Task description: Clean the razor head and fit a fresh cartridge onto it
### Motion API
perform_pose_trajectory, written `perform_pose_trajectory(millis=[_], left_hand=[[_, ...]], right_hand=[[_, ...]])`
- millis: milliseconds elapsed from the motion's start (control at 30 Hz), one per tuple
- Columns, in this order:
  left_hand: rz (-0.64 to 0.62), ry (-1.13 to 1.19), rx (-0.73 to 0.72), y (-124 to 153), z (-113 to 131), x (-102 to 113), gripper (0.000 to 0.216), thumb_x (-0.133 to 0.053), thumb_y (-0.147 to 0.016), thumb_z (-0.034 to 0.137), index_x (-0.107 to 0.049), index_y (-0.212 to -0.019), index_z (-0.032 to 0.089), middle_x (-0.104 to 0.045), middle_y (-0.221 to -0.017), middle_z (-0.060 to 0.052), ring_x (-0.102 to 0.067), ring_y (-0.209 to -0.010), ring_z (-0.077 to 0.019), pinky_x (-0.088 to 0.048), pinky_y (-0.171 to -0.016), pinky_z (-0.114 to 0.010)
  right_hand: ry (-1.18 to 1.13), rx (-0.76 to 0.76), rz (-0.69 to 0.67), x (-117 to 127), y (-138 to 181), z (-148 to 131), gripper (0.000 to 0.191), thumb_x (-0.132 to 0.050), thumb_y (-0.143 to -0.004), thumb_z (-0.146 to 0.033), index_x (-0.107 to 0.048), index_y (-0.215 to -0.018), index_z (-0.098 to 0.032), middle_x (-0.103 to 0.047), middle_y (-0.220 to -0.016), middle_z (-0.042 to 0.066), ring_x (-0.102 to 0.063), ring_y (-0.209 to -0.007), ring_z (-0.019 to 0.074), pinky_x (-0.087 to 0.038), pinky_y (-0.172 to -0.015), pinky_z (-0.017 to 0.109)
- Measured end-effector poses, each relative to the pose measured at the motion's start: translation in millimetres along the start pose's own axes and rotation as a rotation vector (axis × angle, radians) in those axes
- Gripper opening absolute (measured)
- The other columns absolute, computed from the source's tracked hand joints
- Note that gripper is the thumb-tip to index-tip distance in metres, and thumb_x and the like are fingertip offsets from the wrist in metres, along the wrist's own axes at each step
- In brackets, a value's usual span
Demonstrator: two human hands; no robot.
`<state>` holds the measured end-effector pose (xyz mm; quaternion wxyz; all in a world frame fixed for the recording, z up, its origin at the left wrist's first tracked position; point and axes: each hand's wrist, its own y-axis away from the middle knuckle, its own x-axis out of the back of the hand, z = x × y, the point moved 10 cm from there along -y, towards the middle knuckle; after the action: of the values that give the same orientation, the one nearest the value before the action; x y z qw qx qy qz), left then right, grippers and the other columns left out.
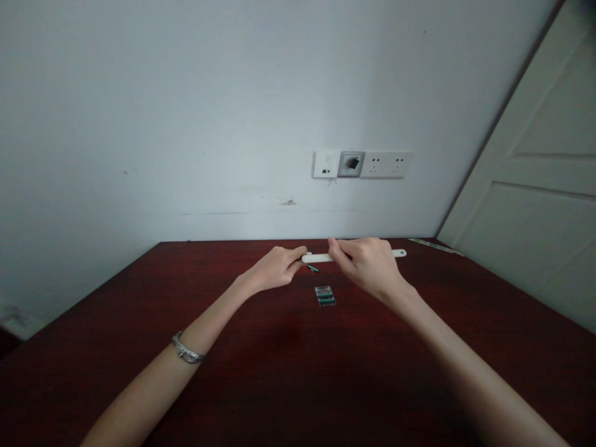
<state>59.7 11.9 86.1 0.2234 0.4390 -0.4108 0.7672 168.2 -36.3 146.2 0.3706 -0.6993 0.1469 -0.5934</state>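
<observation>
My right hand [365, 264] is closed around a slim white handle [319, 257] with a rounded end and a small hole at its right tip. At the handle's other end, the thumb and fingers of my left hand [278, 268] are pinched together; what they grip there is mostly hidden. The handle is held level above the dark red table [261, 366]. Just below the left fingertips shows a small green and silver piece [313, 268]. Nearer to me lies a small clear plastic pack [325, 296] with dark green strips or cylinders inside, too small to tell.
A white wall with a row of sockets [385, 165] rises behind the table. A pale panelled door [535, 174] stands along the right side. One thin light strip [435, 246] lies by the table's back right corner.
</observation>
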Motion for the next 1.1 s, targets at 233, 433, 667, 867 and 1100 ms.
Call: perform_pose_trajectory(millis=[233,433,667,867,1100], left_hand=[[0.037,0.049,0.024,1.6,-7.8,3.3,0.016,-0.046,-0.089,0.028,-0.056,-0.094,0.016,-0.062,-0.069,-0.002,-0.055,-0.059,-0.0132,-0.038,-0.06,-0.025],[0.006,0.033,0.018,0.4,-3.9,-0.3,0.015,-0.042,-0.087,0.016,-0.056,-0.091,0.017,-0.056,-0.063,0.0,-0.05,-0.053,-0.0117,-0.035,-0.056,-0.024],[0.051,0.123,0.033,2.0,-10.2,5.1,0.017,-0.046,-0.088,0.029,-0.056,-0.09,0.016,-0.06,-0.069,-0.001,-0.05,-0.057,-0.0109,-0.037,-0.061,-0.023],[0.02,0.072,0.031,1.0,-7.2,2.4,0.014,-0.044,-0.087,0.021,-0.057,-0.09,0.017,-0.058,-0.065,0.0,-0.049,-0.054,-0.0114,-0.035,-0.058,-0.024],[0.09,0.084,0.053,1.6,-11.4,13.8,0.015,-0.047,-0.087,0.027,-0.057,-0.091,0.017,-0.06,-0.068,-0.001,-0.05,-0.057,-0.0109,-0.039,-0.062,-0.024]], right_hand=[[0.028,-0.061,0.038,8.3,-3.2,24.7,0.055,-0.037,-0.089,-0.041,-0.052,-0.042,-0.016,-0.045,-0.04,0.002,-0.033,-0.038,0.0089,-0.013,-0.05,0.028],[-0.088,-0.037,0.017,3.6,-1.2,1.4,0.056,-0.036,-0.09,-0.039,-0.049,-0.042,-0.017,-0.043,-0.04,0.001,-0.029,-0.039,0.008,-0.014,-0.05,0.029],[-0.092,-0.077,0.056,-1.8,-3.4,27.9,0.056,-0.037,-0.089,-0.039,-0.046,-0.039,-0.016,-0.04,-0.038,0.0,-0.026,-0.038,0.0076,-0.014,-0.049,0.028],[-0.113,-0.039,0.053,1.4,-1.5,6.7,0.055,-0.037,-0.09,-0.039,-0.049,-0.041,-0.017,-0.043,-0.04,0.0,-0.028,-0.039,0.0083,-0.014,-0.05,0.028],[-0.12,-0.118,0.041,-11.1,-2.7,31.6,0.054,-0.039,-0.088,-0.039,-0.047,-0.04,-0.017,-0.041,-0.039,0.0,-0.028,-0.039,0.0085,-0.015,-0.049,0.028]])
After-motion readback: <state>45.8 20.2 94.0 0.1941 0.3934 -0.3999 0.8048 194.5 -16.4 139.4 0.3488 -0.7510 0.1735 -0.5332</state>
